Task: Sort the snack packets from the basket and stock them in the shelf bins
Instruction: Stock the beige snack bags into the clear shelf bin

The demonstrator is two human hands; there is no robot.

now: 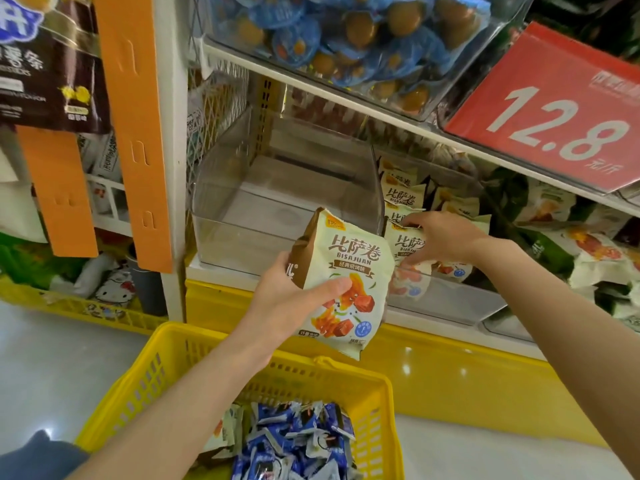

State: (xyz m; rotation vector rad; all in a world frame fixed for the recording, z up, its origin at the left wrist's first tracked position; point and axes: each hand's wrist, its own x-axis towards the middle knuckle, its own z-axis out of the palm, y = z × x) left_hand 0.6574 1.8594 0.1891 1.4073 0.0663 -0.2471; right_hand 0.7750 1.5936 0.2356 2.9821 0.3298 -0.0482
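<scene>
- A shop shelf with clear plastic bins fills the background. A red price sign (554,116) hangs at the edge of the upper shelf, and a yellow basket (166,355) stands on the floor below.
- The left hand (287,299) holds a cream packet (346,271). Its grip is closed on the left side of the packet, with the thumb across the front and the fingers behind.
- The long axis of this packet is nearly upright, with the top leaning a little toward the shelf. It hangs over the far rim of the basket, just in front of the shelf's front edge.
- Directly behind it is an empty bin (214,202). The filled bin (443,299), with the same printed packets (405,199), lies to the right of the grip and a little further in.
- The right hand (446,244) is already at the filled bin. Its grip spans a front packet (407,242) there, fingers on the top edge and thumb at the lower edge.
- I judge that the cream packet belongs in the filled bin, so it must travel to the right and inward. The right hand is the nearer one, but it is occupied.
- Blue packets (294,441) lie in the basket, not yet sorted.
</scene>
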